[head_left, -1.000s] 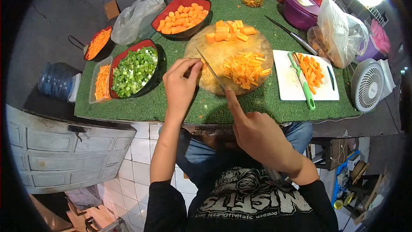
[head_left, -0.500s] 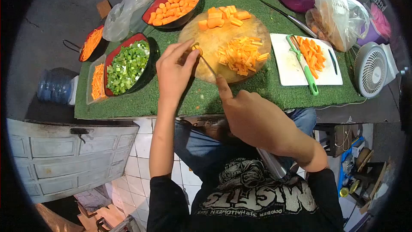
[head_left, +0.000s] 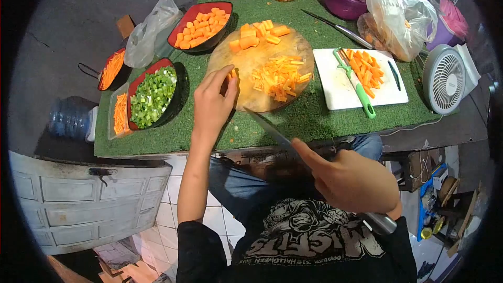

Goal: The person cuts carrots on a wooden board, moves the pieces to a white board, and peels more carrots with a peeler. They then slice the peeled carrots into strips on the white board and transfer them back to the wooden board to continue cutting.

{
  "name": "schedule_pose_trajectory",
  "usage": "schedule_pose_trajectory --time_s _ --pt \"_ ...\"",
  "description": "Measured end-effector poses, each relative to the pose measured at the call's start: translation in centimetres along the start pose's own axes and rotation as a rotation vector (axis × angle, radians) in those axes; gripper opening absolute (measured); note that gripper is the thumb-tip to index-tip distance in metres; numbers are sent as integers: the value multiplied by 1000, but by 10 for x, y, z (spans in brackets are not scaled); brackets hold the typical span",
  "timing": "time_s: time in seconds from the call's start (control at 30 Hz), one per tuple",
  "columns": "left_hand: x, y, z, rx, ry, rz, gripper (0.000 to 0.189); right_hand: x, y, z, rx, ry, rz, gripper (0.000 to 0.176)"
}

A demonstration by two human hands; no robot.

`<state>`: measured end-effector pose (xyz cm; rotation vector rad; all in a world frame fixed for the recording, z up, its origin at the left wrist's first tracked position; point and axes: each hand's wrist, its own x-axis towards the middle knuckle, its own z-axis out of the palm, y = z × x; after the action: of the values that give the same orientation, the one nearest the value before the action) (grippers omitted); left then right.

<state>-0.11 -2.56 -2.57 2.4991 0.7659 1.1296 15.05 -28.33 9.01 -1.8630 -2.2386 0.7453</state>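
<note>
My left hand [head_left: 212, 97] pinches a small carrot piece [head_left: 232, 75] at the left edge of the round wooden board [head_left: 243, 65]. In my right hand [head_left: 351, 178] is a long knife [head_left: 272, 132], its index finger stretched along the spine. The blade points up and left, its tip near the board's lower rim, apart from the carrot. Cut carrot sticks [head_left: 279, 77] lie in a heap on the board's right side, with larger carrot chunks [head_left: 257, 35] at its top.
Bowls of carrot chunks [head_left: 201, 27] and green onions [head_left: 153, 97] stand left. To the right are a white board [head_left: 332, 81] with a green peeler [head_left: 361, 94], a second knife [head_left: 338, 27], a plastic bag [head_left: 401, 18] and a fan [head_left: 445, 79].
My right hand has drawn the knife down and right, away from the carrot and the board. My left hand stays at the carrot piece. The view has shifted slightly.
</note>
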Motion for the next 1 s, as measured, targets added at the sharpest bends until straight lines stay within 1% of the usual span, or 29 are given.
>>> schedule_pose_trajectory --time_s 0.07,0.1,0.17,0.23,0.3,0.4,0.53,0.6,0.63,0.7,0.73,0.9,0.93,1.0 --pt "1 3 -1 2 -30 1 29 -13 0 -5 234 -13 93 67" --pt "2 4 -1 -2 -62 -4 32 -19 2 -3 236 -8 90 67" --pt "2 3 2 34 -69 18 34 -30 6 2 249 46 109 72" --pt "3 2 6 68 -78 44 36 -37 11 3 282 52 137 72" --pt "7 0 9 149 -93 144 40 -42 13 4 312 60 165 73" --pt "9 -1 14 210 -127 186 38 -48 16 5 322 97 195 72" --pt "10 -1 13 234 -121 218 33 -49 24 12 350 138 143 71" --pt "12 -1 14 185 -83 195 28 -49 27 14 351 148 119 71" --pt "12 -1 13 188 -82 196 28 -49 28 15 354 145 115 72" --pt "14 0 12 138 -94 122 26 -49 29 15 357 145 115 73" --pt "15 1 12 137 -94 125 26 -49 30 15 358 131 115 74" --pt "29 3 10 62 -175 52 24 -52 34 17 379 146 119 76" --pt "36 4 10 60 -173 59 24 -53 34 16 385 130 152 76" --pt "59 8 9 109 -82 182 27 -56 35 17 390 118 187 77"
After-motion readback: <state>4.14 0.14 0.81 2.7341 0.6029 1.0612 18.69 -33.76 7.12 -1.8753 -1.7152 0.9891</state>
